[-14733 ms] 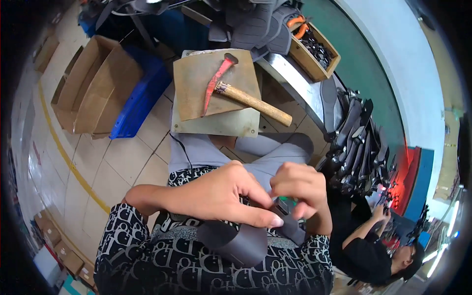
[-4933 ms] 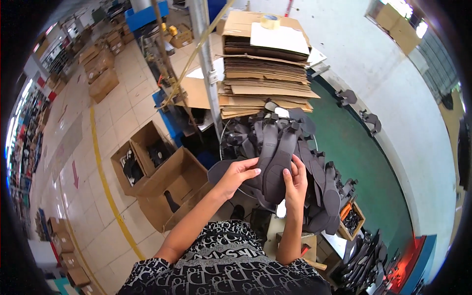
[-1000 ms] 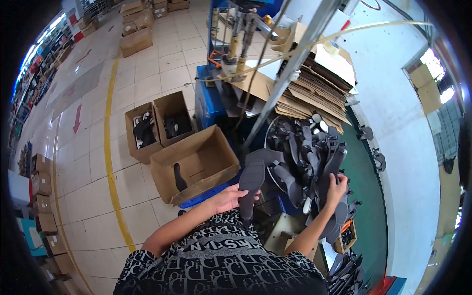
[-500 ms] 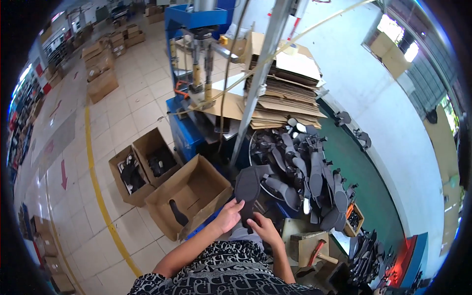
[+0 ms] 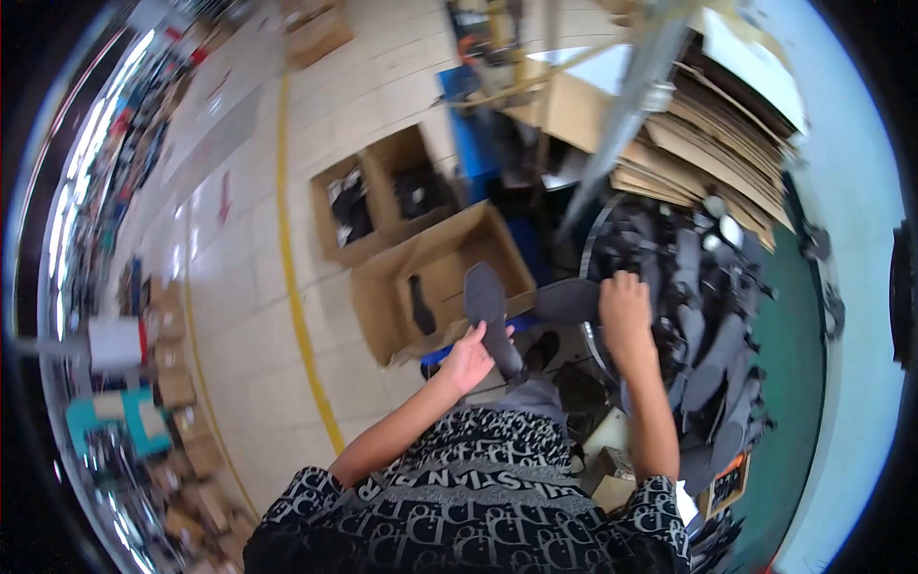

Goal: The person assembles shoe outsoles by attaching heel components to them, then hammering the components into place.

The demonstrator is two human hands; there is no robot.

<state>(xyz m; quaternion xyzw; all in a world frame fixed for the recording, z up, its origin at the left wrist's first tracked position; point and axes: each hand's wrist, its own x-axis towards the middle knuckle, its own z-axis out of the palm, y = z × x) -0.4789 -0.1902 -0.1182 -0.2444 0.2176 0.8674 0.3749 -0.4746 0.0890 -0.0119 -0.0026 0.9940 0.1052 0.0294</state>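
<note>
My left hand (image 5: 469, 362) is closed around the narrow middle of a dark grey shoe sole (image 5: 486, 297), its broad toe end pointing away from me. To the right, my right hand (image 5: 626, 304) is closed at the end of another dark grey sole (image 5: 568, 301), which points left from the fingers. That hand is at the near left edge of a large heap of grey sandals and soles (image 5: 703, 316). Just beyond my left hand stands an open cardboard box (image 5: 382, 330) with one dark sole (image 5: 421, 304) lying in it.
Two smaller cardboard boxes (image 5: 330, 215) with dark pieces stand behind the open one. A metal post (image 5: 626, 120) rises beside a stack of flattened cardboard (image 5: 717, 143). A small tray (image 5: 729, 486) of dark parts sits at lower right. A yellow line (image 5: 295, 277) runs along the tiled floor.
My right hand has left the sole held in my left hand and moved right to the heap, closing on another sole. My view has swung, shifting the scene rightward.
</note>
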